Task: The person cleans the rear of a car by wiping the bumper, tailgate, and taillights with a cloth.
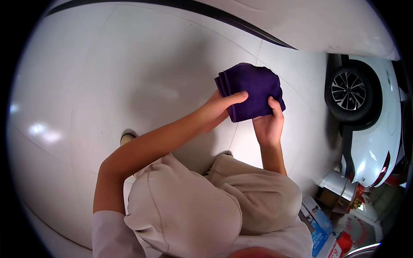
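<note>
A folded dark purple cloth (254, 88) is held up in front of me, its stacked layers showing along the left edge. My left hand (218, 108) grips that left edge, thumb lying on top and fingers out of sight underneath. On the lower right corner my right hand (269, 125) pinches the cloth, with its thumb on the upper face. Most of the fingers of both hands are hidden below the fabric.
Pale floor tiles (86, 86) lie below. A white car body (344, 26) with a dark lower trim curves across the top. To the right stands another white car (370, 150) with a spoked wheel (348, 91). Boxes (318, 228) and assorted goods sit at the lower right.
</note>
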Motion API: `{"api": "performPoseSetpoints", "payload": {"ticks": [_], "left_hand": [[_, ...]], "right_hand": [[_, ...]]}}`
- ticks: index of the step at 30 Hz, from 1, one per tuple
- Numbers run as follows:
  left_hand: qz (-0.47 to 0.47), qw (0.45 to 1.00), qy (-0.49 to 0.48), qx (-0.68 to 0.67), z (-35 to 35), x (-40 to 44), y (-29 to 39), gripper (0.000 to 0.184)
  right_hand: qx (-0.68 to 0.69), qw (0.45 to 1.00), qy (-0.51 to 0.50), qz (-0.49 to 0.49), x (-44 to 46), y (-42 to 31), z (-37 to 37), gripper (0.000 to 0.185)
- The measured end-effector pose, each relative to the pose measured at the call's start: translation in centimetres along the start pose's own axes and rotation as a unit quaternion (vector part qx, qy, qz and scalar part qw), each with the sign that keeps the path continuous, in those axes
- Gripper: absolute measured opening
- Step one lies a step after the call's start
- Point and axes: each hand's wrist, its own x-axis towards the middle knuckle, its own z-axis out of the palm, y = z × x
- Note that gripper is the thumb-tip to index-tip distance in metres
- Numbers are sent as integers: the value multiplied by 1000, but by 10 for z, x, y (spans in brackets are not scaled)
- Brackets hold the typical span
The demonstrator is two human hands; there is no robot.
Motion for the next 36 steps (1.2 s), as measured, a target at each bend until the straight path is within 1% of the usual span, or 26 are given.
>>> {"api": "performPoseSetpoints", "payload": {"ticks": [1,2,5,6,8,9,11,12,13,14,15,16,17,18,19,20,21,22,23,24,27,29,31,34,36], "left_hand": [[17,998,38,36,-1,2,0,68],[18,999,37,30,-3,3,0,68],[36,998,51,6,-5,6,-2,64],[27,997,64,-34,-6,6,-1,63],[28,989,82,-118,-13,12,-4,59],[28,989,81,-122,-20,16,-5,59],[64,980,63,-178,-32,22,-6,56],[66,977,104,-176,-33,22,-3,50],[64,976,103,-179,-34,21,2,50],[58,978,115,-162,-32,21,8,50],[53,980,127,-145,-32,22,14,50],[50,981,120,-140,-31,27,20,47],[53,981,121,-143,-30,32,25,47],[46,984,83,-149,-29,39,29,46],[36,987,44,-150,-28,46,33,45],[32,983,36,-177,-22,57,37,41],[28,980,10,-198,-16,64,43,38],[30,975,11,-220,-9,74,46,37],[30,970,12,-243,-2,83,48,36],[32,971,17,-237,5,91,52,36],[33,979,12,-199,15,108,62,36],[32,992,40,-113,12,113,64,37],[21,996,53,-72,13,110,67,34],[37,998,56,-19,12,100,77,35],[39,998,50,-23,16,95,80,34]], "right_hand": [[-27,1000,-3,3,1,1,0,51],[-53,999,-5,4,3,2,1,51],[-62,998,-20,1,5,6,4,54],[-67,998,-18,4,7,8,7,54],[-97,994,-21,-50,10,9,14,57],[-102,993,-20,-48,15,8,10,57],[-219,967,-27,-129,22,0,-6,56],[-265,946,25,-183,20,-9,-4,55],[-253,937,6,-241,25,-20,-11,51],[-211,942,-22,-260,18,-37,-17,37],[-126,953,-159,-225,8,-63,-25,21],[-69,951,-219,-205,-13,-88,-28,12],[16,912,-385,-140,-25,-111,-20,10],[20,850,-506,-145,-40,-130,-8,10],[23,763,-633,-131,-56,-147,6,13],[24,661,-745,-86,-64,-154,41,19],[-30,578,-813,-68,-81,-167,58,23],[-27,459,-888,18,-101,-176,69,30],[-1,291,-956,42,-135,-186,71,31],[-23,264,-963,46,-152,-188,78,31],[-98,326,-940,32,-150,-177,75,30],[-136,366,-920,26,-139,-165,74,30],[-161,397,-904,15,-127,-152,72,31],[-172,415,-894,5,-112,-136,73,33],[-174,417,-892,10,-104,-129,75,35]]}}
